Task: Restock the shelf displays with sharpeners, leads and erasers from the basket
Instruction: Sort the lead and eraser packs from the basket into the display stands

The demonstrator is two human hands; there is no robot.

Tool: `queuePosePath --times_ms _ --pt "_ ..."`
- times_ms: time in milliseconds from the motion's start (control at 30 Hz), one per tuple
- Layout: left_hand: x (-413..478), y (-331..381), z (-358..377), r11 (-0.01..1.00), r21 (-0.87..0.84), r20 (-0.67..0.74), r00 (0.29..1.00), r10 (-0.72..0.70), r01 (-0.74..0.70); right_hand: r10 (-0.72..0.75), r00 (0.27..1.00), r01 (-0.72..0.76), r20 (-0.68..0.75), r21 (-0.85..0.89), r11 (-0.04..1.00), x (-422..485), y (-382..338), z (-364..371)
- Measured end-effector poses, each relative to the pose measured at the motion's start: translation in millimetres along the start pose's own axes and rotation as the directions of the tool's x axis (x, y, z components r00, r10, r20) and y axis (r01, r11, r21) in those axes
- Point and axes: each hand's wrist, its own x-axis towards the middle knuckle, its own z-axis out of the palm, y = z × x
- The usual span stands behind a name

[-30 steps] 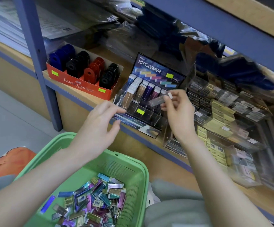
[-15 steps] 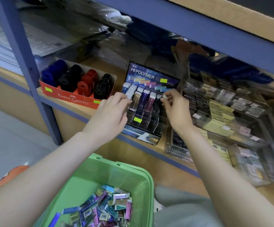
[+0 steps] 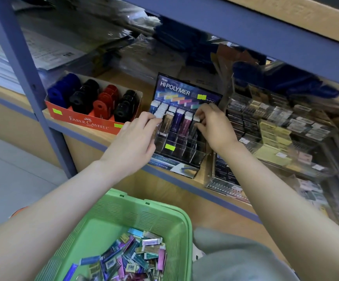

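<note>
Eraser (image 3: 196, 118), held above the rack a second ago, now sits in the right-hand column of the Hi-Polymer display (image 3: 187, 92), its white tip pinched by the right hand (image 3: 211, 126). The left hand (image 3: 138, 136), spread before, touches the left rows; whether it grips is unclear. The green basket (image 3: 164, 207) holds plenty more.

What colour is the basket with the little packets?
The basket is light green, clearest in the head view.

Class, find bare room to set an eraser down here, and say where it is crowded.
Free: the empty front compartments of the display, below its back row of erasers; the basket floor, bare left of the packets. Crowded: the lead rack at right.
</note>
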Motion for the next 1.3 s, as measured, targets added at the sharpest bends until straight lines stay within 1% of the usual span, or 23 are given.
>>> queuePosePath --times_ms 100,200,267,300,367,467,533,600,700,800,833,900,1000,1067,1167,1233,1300 --pt "0 -4 3 0.999 0.028 0.008 1.0 0.028 -0.028 -0.003 1.0 0.003 0.004 -0.039 0.999 -3 -1 1" --pt "2 -5 6 0.999 0.049 0.041 0.999 0.021 -0.023 -0.023 1.0 0.024 0.007 -0.124 0.992 -6 -5 -1" --pt "2 -4 5 0.996 0.081 0.053 0.998 0.026 -0.031 -0.05 0.998 0.046 -0.024 -0.171 0.984 -12 -10 -3" --pt "0 -4 3 0.993 0.113 0.045 0.998 0.041 -0.046 -0.071 0.996 0.061 -0.051 -0.177 0.982 -17 -14 -6" --pt "-10 -4 -2 0.979 0.171 -0.013 0.993 0.115 -0.111 -0.114 0.988 0.097 -0.1 -0.161 0.982 -29 -23 -12" --pt "-37 -4 -12 0.965 0.192 -0.118 0.972 0.202 -0.177 -0.236 0.961 0.215 -0.145 -0.149 0.965 -53 -39 -19" --pt "-59 -8 -14 0.959 0.207 -0.139 0.964 0.227 -0.196 -0.343 0.924 0.318 -0.167 -0.159 0.935 -71 -48 -18" --pt "-83 -17 -10 0.958 0.223 -0.131 0.968 0.213 -0.181 -0.428 0.892 0.413 -0.147 -0.124 0.902 -89 -56 -10" --pt "-124 -37 3 0.972 0.219 -0.071 0.992 0.107 -0.089 -0.539 0.842 0.537 -0.019 -0.072 0.841 -116 -66 17" --pt "-166 -63 20 0.966 0.253 0.025 0.998 -0.062 0.054 -0.547 0.818 0.558 0.175 -0.013 0.83 -140 -78 57" --pt "-179 -72 25 0.955 0.274 0.055 0.99 -0.129 0.11 -0.523 0.813 0.536 0.258 0.02 0.844 -146 -83 71" --pt "-205 -90 33 0.93 0.281 0.113 0.954 -0.277 0.237 -0.45 0.785 0.447 0.426 0.112 0.887 -157 -95 99" --pt "-235 -108 41 0.88 0.239 0.135 0.884 -0.448 0.41 -0.328 0.713 0.266 0.62 0.194 0.944 -175 -101 148" --pt "-250 -116 46 0.845 0.166 0.15 0.834 -0.531 0.508 -0.272 0.641 0.169 0.718 0.214 0.962 -188 -103 180" --pt "-266 -126 54 0.765 0.042 0.185 0.748 -0.638 0.642 -0.208 0.504 0.12 0.838 0.171 0.978 -211 -100 224" --pt "-272 -126 58 0.713 -0.044 0.207 0.705 -0.679 0.699 -0.145 0.422 0.083 0.895 0.121 0.989 -226 -97 243" --pt "-275 -126 61 0.671 -0.061 0.206 0.667 -0.716 0.739 -0.078 0.355 -0.013 0.932 0.089 0.996 -242 -93 258"
